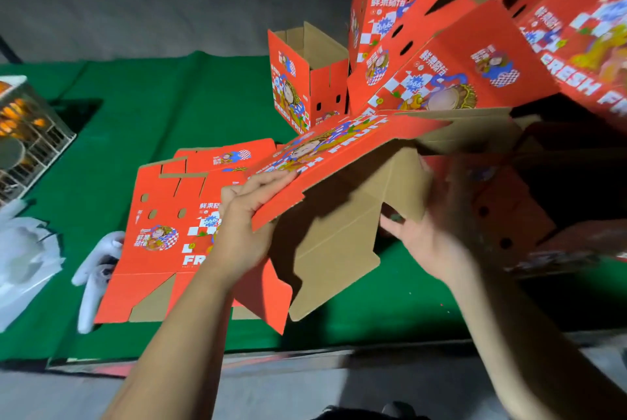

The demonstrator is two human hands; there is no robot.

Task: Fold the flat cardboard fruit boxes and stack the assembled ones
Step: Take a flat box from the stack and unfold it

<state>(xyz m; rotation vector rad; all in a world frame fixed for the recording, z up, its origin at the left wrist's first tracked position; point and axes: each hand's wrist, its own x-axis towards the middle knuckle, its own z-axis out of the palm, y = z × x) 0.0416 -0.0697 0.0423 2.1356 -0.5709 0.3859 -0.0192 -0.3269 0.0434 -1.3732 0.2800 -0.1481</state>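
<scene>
1. Head view looks down on a half-folded box (339, 189) held above the counter (203, 90) near its front edge; red printed panels face up, plain brown cardboard shows beneath.
2. Left hand (244, 216) pinches the edge of the red panel, thumb on top.
3. Right hand (427, 239) is blurred, fingers spread flat against a brown flap, gripping nothing.
4. Flat boxes (163, 233) lie on the green cover left of the hands; one assembled box (305, 80) stands upright towards the back edge.
5. Stacked boxes (475, 29) at the right are cut off by the frame, their lower parts lost in shadow.
</scene>
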